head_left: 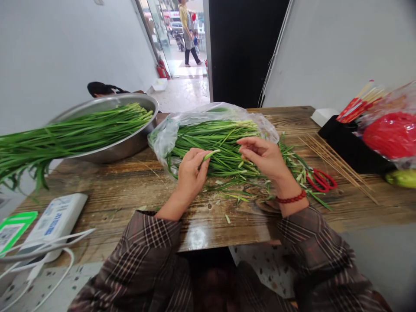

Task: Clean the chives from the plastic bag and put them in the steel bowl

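My left hand [192,172] pinches a garlic chive stalk [212,154] between thumb and fingers, its pale end pointing right. To the right, my right hand [264,157] hovers over the chive pile with its thumb and fingers apart, and I see nothing in it. Beneath both hands, a heap of garlic chives [217,141] lies in an opened clear plastic bag [164,134], pale ends toward the right. Loose trimmed bits [238,197] are scattered on the wooden table [130,208] in front of the heap.
On the left stands a metal basin [130,145] with long chives hanging over its side. Red-handled scissors [321,180], thin wooden sticks [341,164] and a black box [351,149] are at the right. A white power bank station [61,219] with cables sits front left. Someone walks outside the doorway.
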`<state>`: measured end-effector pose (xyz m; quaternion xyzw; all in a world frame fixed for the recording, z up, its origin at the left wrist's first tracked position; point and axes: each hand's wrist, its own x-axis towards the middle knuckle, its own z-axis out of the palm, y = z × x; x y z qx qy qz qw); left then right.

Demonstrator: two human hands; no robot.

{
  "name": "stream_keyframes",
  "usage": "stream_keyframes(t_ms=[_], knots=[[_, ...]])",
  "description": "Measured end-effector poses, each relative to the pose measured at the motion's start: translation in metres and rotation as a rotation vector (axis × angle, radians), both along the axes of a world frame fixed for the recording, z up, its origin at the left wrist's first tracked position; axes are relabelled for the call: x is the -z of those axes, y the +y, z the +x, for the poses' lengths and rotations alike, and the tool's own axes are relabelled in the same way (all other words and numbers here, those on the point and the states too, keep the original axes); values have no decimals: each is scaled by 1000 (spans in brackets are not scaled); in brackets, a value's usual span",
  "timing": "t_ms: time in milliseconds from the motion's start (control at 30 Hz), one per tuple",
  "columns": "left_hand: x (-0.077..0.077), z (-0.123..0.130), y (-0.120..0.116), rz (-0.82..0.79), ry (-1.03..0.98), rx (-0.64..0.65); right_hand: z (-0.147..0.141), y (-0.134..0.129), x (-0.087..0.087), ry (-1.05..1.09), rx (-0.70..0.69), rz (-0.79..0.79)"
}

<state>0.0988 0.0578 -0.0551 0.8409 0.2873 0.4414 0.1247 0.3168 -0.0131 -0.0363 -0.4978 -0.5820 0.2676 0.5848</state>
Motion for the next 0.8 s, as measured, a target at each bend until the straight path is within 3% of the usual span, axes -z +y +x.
stream_keyframes(t_ms=[67, 200, 233, 267, 400, 600, 667, 800], knots=[[0, -1, 2, -4, -15, -23, 3, -7, -8, 16, -46, -16], [-1, -1, 4, -4, -41, -74, 3, -13, -15, -255, -475, -173], [-2, -1, 4, -8, -39, -81, 3, -12, -14, -332, -518, -203], [-2, -1, 4, -12, -35, -84, 3, -10, -11, -398, -503, -219], [-3, 0, 2, -24, -14, -75, 10, -2, 0, -575, -215, -170], [-1, 0, 2, -28, -13, -42, 21, -1, 7, -861, -182, -165], [-1, 1, 2, -31, -14, -24, 21, -1, 8, -859, -126, -161], [-1, 2, -1, -15, -2, -1, 15, -1, 6, -635, -70, -42]])
